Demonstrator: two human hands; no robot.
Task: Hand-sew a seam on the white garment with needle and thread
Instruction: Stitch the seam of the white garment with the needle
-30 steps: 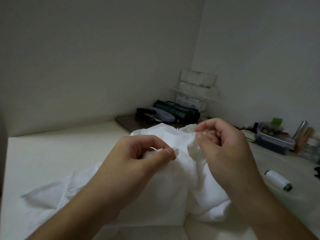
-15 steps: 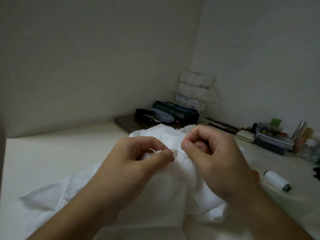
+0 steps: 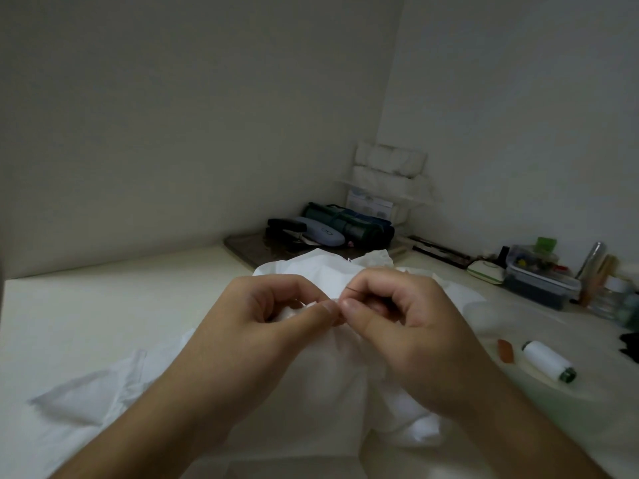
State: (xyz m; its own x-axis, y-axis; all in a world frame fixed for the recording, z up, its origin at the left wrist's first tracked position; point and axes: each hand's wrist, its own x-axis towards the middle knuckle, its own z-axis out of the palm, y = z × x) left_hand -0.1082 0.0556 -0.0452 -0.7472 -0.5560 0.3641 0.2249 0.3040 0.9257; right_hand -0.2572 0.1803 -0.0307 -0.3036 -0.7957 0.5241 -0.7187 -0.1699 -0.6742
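The white garment (image 3: 321, 274) lies bunched on the table in front of me. My left hand (image 3: 262, 326) pinches a fold of its edge between thumb and curled fingers. My right hand (image 3: 408, 326) is right beside it, thumb tips almost touching, and pinches a thin dark needle (image 3: 353, 289) whose end shows above the thumb at the cloth. The thread itself is too fine to make out. A white thread spool (image 3: 548, 364) with a dark green end lies on the table to the right.
A small orange piece (image 3: 505, 349) lies next to the spool. Plastic boxes (image 3: 539, 281) and bottles stand at the right wall. A dark tray (image 3: 249, 248) with a stapler, a case and rolled dark cloth sits in the far corner, below white shelves.
My right hand has moved left and down toward my left hand, bringing the needle to the pinched fold. My left hand has kept its hold on the cloth.
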